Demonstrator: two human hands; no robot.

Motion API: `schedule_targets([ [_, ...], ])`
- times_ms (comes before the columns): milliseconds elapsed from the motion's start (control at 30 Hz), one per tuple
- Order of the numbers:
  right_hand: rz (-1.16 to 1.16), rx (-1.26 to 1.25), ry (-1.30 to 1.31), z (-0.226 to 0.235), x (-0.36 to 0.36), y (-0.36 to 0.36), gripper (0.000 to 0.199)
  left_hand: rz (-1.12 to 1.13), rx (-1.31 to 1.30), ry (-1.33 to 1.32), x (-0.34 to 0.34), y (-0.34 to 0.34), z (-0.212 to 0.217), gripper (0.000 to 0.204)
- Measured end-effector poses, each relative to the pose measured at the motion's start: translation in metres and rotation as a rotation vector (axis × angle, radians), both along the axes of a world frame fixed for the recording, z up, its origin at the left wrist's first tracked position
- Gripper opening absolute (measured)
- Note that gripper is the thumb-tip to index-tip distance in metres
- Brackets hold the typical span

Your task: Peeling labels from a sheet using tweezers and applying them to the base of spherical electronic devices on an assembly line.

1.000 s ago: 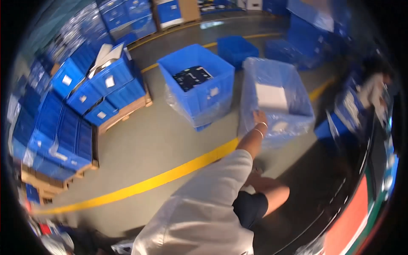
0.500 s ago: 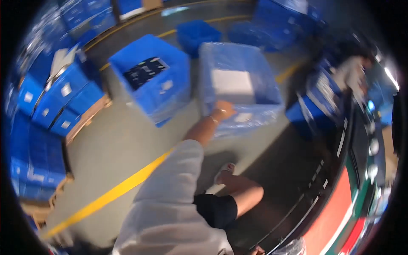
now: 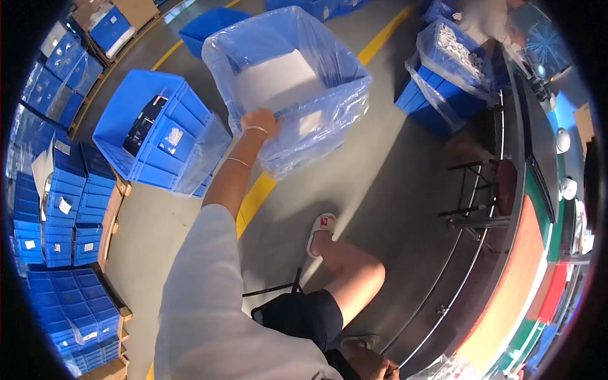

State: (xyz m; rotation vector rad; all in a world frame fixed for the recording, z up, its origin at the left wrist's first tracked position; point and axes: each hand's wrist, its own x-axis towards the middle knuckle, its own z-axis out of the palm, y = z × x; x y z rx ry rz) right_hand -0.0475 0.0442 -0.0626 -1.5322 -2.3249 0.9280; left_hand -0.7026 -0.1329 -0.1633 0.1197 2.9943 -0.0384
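At left, a blue plastic tote [image 3: 193, 114] holding a black flat package [image 3: 145, 123] stands just beside the lined bin, so any pull on that bin should steer clear of it. The left hand [image 3: 259, 121] has its fingers curled, apparently grasping the near rim of the blue bin [image 3: 351, 95] through its clear plastic liner [image 3: 294, 151]; gripping rigid rim along with film should keep the liner from tearing. A flat white panel [image 3: 282, 79] lies inside, best kept level. The right hand [image 3: 380, 368] is at the lower edge; I cannot tell its finger state.
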Motion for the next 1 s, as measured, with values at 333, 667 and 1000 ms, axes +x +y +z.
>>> schedule_targets([
  [333,-0.112,-0.05,-0.012,-0.007,-0.011,0.018,0.021,0.157,-0.089,-0.039,-0.139,-0.033,-0.006,0.067],
  [667,-0.09,-0.175,-0.133,0.007,-0.022,0.022,0.024,-0.386,0.013,0.903,-0.128,0.01,-0.091,0.087],
  [1000,-0.31,-0.162,0.276,0.048,0.033,-0.049,0.015,-0.547,0.097,-0.785,0.318,-0.036,-0.24,0.065],
])
